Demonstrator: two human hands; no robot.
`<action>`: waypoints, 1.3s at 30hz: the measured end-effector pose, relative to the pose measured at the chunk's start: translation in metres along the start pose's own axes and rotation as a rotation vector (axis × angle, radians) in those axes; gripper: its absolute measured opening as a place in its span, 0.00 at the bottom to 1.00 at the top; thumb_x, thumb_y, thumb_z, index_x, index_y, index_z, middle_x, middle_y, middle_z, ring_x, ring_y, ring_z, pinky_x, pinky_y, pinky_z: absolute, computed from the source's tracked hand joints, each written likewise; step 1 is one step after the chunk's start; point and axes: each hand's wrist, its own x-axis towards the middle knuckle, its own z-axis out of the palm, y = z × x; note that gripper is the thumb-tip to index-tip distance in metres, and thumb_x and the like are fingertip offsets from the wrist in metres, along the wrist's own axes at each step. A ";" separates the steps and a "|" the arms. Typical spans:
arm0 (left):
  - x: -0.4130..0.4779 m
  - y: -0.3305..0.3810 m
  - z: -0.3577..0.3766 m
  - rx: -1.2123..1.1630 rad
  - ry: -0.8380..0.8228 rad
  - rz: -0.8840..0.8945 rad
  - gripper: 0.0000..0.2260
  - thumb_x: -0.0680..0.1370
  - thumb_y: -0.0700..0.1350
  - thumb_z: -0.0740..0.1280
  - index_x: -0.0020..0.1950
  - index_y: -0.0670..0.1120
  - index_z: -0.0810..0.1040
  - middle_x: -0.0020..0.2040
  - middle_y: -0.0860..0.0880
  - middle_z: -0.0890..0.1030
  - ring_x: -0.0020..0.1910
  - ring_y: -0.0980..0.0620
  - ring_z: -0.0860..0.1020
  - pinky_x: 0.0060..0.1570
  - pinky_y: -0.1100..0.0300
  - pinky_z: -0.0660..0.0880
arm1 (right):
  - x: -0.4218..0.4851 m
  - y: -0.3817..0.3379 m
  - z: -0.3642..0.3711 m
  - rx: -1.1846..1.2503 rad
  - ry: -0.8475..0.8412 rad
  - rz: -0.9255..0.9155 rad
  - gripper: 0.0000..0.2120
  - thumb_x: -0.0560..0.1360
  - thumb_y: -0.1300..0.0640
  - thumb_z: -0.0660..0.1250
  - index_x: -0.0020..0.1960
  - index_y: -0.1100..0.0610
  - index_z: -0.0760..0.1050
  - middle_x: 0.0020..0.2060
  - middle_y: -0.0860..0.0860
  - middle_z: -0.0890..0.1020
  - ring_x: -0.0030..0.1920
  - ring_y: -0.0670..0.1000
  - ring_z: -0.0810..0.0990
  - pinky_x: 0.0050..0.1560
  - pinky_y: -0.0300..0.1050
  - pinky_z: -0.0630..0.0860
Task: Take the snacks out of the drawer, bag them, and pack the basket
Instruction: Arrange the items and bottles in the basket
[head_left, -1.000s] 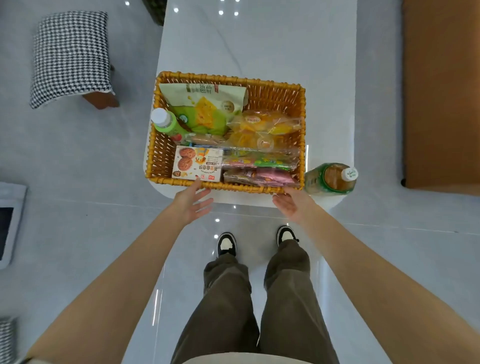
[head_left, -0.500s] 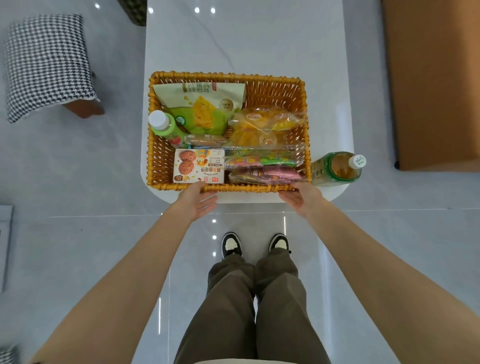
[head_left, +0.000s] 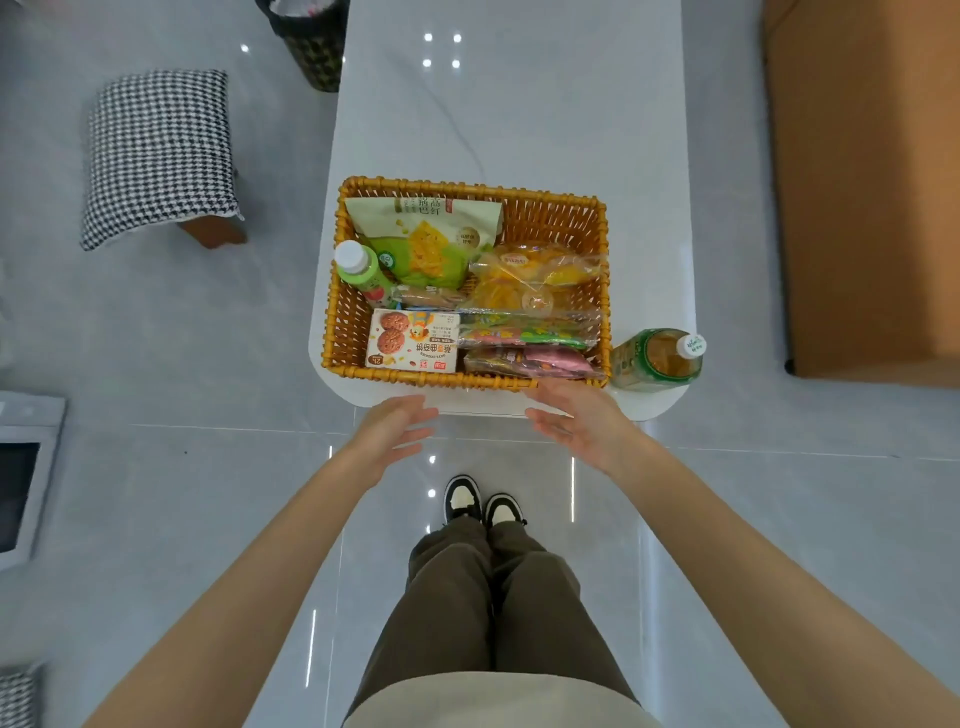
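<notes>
The wicker basket (head_left: 550, 218) is seen set on the white bench (head_left: 519, 104), and it is packed full. Against its far wall a green corn-snack bag (head_left: 423, 236) is propped. At its left wall a green bottle with a white cap (head_left: 363, 270) is leaned. Yellow snacks sealed in a clear bag (head_left: 535, 270) are laid toward its right wall.

Along the near wall a cookie box (head_left: 413, 340) is laid flat at the left. Beside it two clear bags are packed side by side: one of green and yellow packets (head_left: 519, 335), and one of pink packets (head_left: 535, 361) pressed to the near rim. Just outside the basket's right wall a tea bottle (head_left: 657, 358) is stood on the bench, close to the wicker.

Now the hands. The left grip (head_left: 395, 431) is held open just short of the basket's near rim, with fingers straight and spread and nothing held. A gap is seen between it and the wicker. The right grip (head_left: 576, 421) is likewise spread open at the basket's near right corner, with nothing clasped. Its fingertips are seen at the rim below the pink packets, and contact cannot be confirmed. The basket is gripped by neither, and is placed just beyond both.

Well to the left of the basket a houndstooth stool (head_left: 161, 156) is seen on the floor. Well to its right a brown cabinet (head_left: 857, 182) is seen.
</notes>
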 end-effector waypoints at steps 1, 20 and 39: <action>-0.012 0.000 -0.001 0.023 0.009 0.033 0.15 0.81 0.49 0.63 0.67 0.49 0.71 0.60 0.49 0.79 0.56 0.49 0.78 0.57 0.54 0.73 | -0.009 -0.003 0.002 -0.062 -0.026 -0.046 0.08 0.79 0.59 0.64 0.58 0.58 0.73 0.48 0.53 0.83 0.45 0.54 0.81 0.50 0.46 0.77; -0.101 0.047 -0.109 1.207 0.368 0.851 0.16 0.82 0.47 0.58 0.69 0.49 0.71 0.63 0.48 0.77 0.60 0.47 0.74 0.51 0.54 0.73 | -0.065 0.018 0.136 -1.390 0.141 -0.826 0.12 0.81 0.55 0.58 0.63 0.53 0.72 0.53 0.50 0.82 0.48 0.53 0.81 0.43 0.51 0.78; -0.054 0.235 -0.241 1.594 -0.185 1.225 0.17 0.83 0.47 0.55 0.71 0.49 0.69 0.65 0.48 0.75 0.62 0.46 0.72 0.54 0.49 0.74 | -0.060 0.031 0.320 -1.111 0.773 -0.576 0.12 0.81 0.54 0.57 0.63 0.54 0.71 0.55 0.53 0.80 0.51 0.56 0.79 0.44 0.52 0.78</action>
